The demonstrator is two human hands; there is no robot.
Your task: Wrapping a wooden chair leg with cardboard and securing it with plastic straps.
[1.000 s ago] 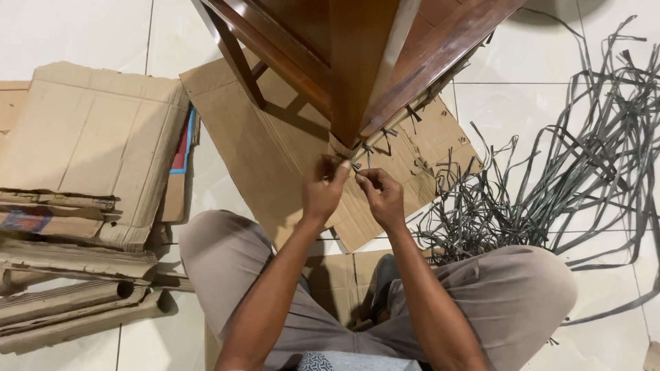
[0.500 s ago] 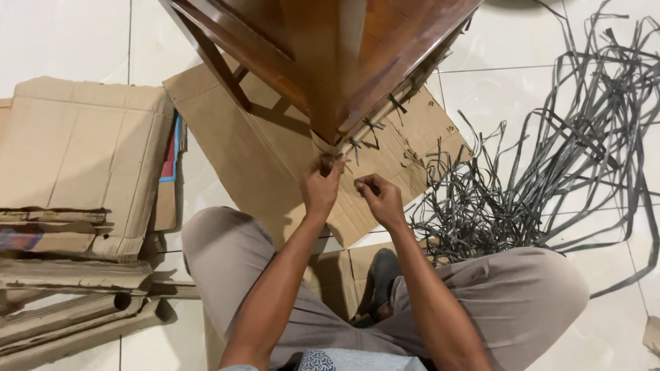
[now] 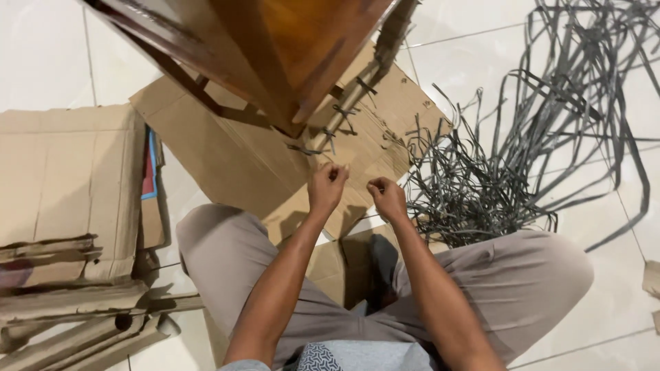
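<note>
My left hand (image 3: 326,189) and right hand (image 3: 387,198) curl so that whatever my fingertips pinch is too small to tell. The wooden furniture (image 3: 275,48) and the grey strap pile (image 3: 522,158) run off the top edge.

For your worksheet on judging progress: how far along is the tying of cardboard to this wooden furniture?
Done: several dark strap ties hold cardboard along the wooden edge. In hand: left hand and right hand, held close together below the corner. Left: a big pile of loose straps.
</note>
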